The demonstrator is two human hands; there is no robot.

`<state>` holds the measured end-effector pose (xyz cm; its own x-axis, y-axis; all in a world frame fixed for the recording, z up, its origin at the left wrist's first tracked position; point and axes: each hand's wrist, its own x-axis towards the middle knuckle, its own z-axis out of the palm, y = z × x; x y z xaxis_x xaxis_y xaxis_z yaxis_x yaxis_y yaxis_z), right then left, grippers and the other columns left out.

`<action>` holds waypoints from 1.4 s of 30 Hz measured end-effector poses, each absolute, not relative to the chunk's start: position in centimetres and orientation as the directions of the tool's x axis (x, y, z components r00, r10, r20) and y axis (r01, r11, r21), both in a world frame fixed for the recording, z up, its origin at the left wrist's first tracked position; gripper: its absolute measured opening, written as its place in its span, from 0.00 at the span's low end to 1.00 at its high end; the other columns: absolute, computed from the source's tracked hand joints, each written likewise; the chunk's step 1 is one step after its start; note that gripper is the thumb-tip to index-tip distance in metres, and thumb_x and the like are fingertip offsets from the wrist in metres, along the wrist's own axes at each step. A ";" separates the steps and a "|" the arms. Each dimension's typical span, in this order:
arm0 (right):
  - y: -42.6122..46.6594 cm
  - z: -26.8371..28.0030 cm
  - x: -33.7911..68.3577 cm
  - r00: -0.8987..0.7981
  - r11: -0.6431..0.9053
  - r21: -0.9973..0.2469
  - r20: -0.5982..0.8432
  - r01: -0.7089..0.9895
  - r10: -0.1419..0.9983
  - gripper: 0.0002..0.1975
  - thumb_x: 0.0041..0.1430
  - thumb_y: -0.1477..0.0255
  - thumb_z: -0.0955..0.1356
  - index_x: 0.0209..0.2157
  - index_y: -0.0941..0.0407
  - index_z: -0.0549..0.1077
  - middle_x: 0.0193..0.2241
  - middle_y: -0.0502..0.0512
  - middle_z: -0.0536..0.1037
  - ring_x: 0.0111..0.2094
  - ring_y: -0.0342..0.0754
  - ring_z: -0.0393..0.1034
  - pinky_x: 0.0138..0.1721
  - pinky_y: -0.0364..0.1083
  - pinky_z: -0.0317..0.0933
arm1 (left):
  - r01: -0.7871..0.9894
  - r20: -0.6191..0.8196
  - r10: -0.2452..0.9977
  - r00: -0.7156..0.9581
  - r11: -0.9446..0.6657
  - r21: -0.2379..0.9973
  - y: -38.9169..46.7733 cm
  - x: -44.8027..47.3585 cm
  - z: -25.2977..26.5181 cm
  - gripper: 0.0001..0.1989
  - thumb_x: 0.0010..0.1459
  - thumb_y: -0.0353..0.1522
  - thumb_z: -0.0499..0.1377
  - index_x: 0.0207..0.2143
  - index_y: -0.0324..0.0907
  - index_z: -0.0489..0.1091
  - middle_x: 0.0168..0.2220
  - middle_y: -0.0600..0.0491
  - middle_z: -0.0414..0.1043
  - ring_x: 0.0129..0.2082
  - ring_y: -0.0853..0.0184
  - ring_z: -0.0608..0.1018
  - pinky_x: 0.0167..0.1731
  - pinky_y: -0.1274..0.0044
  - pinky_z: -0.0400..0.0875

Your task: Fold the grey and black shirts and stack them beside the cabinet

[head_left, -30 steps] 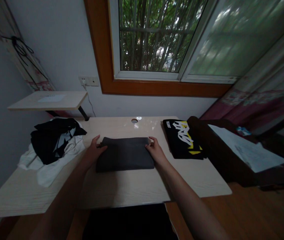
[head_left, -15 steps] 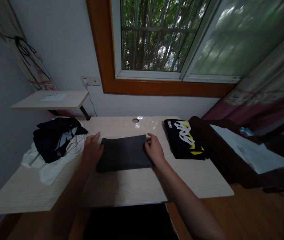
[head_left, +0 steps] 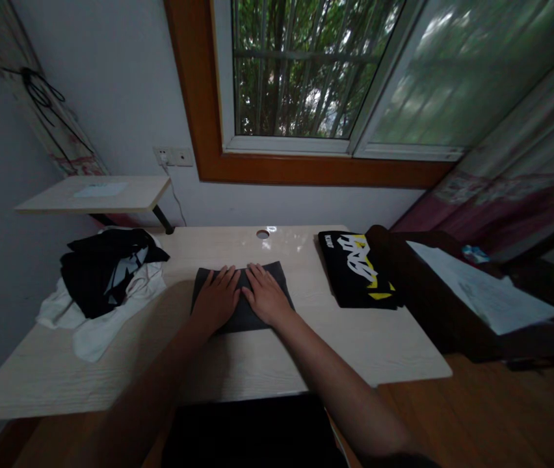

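Note:
A dark grey folded cloth [head_left: 242, 318], perhaps a garment, lies flat on the pale wooden desk [head_left: 355, 351] in front of me. On its left half rests my left hand [head_left: 217, 298], palm down with the fingers stretched out. My right hand [head_left: 267, 296] lies flat on the right half, its fingers pointing away from me. The two hands are close together at the middle of the cloth and hide much of it. Neither one grips anything.
To the right sits a folded black garment [head_left: 355, 270] with white and yellow lettering. Crumpled black clothing [head_left: 94, 273] lies over white clothing [head_left: 94, 338] at the left, near a small raised shelf [head_left: 135, 195]. A dark piece of furniture bearing paper [head_left: 476, 286] adjoins the desk's right side.
Both hands have moved inward from the side edges of the grey cloth onto its top, and their fingers now lie flat. The cloth stays in about the same place.

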<state>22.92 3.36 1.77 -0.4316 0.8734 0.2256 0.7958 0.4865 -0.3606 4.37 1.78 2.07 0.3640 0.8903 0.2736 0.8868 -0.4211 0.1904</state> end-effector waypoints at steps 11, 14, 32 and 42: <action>4.1 0.5 25.7 -0.281 0.337 -0.358 0.200 0.871 0.939 0.34 0.73 0.55 0.56 0.71 0.60 0.54 0.72 0.63 0.51 0.73 0.56 0.41 0.71 0.60 0.39 | 0.873 0.180 0.946 0.270 -0.319 0.368 4.7 0.2 1.3 0.27 0.70 0.42 0.47 0.65 0.41 0.64 0.66 0.40 0.64 0.69 0.49 0.61 0.68 0.51 0.45; 4.1 0.3 26.7 -0.212 0.263 -0.361 0.175 0.895 0.961 0.33 0.72 0.54 0.57 0.71 0.55 0.53 0.72 0.60 0.51 0.73 0.60 0.43 0.69 0.66 0.38 | 0.863 0.155 0.951 0.269 -0.309 0.398 5.1 -0.6 0.9 0.27 0.70 0.43 0.46 0.64 0.41 0.65 0.67 0.42 0.63 0.70 0.52 0.60 0.68 0.53 0.47; 4.3 -0.9 31.7 -0.249 0.279 -0.411 0.126 0.868 0.960 0.35 0.72 0.55 0.56 0.72 0.59 0.51 0.70 0.63 0.58 0.72 0.58 0.46 0.70 0.60 0.43 | 0.879 0.241 0.966 0.089 -0.190 0.437 5.3 -6.4 -2.3 0.27 0.71 0.38 0.41 0.66 0.39 0.61 0.67 0.43 0.64 0.69 0.54 0.62 0.67 0.55 0.54; 3.8 -2.0 33.1 -0.166 0.339 -0.585 0.331 0.736 0.929 0.27 0.69 0.59 0.62 0.65 0.56 0.67 0.62 0.65 0.71 0.66 0.59 0.61 0.67 0.61 0.55 | 0.738 0.298 0.949 -0.101 -0.129 0.663 4.6 -6.7 -1.3 0.24 0.69 0.42 0.47 0.59 0.43 0.70 0.56 0.46 0.76 0.57 0.56 0.75 0.61 0.59 0.65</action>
